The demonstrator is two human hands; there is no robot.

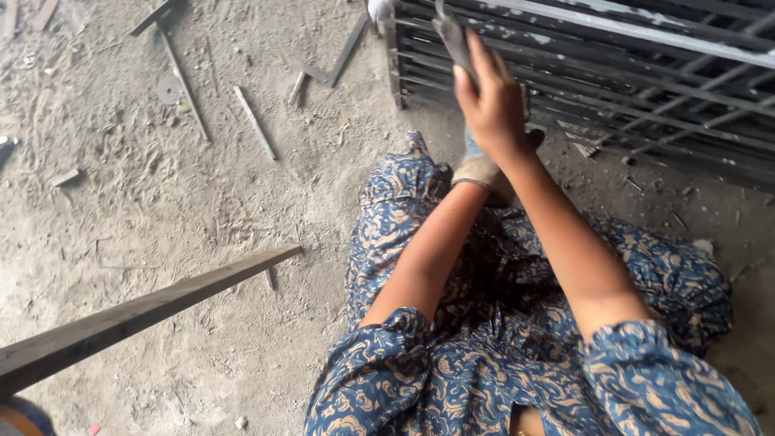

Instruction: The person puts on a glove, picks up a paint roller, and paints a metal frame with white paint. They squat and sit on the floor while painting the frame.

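Note:
My right hand is raised in front of a dark metal grille that lies low at the upper right. Its fingers are closed around a flat dark grey strip-like tool whose tip points up at the grille's bars. My left hand sits lower, beside my knee, wrapped in a tan glove or cloth with a blue cuff. My right forearm partly hides it, and I cannot tell what it holds. Blue patterned clothing covers my legs and arms.
The floor is sandy concrete. A long angled metal bar reaches in from the lower left. Several thin metal rods and offcuts lie scattered at the top, with a small grey disc among them.

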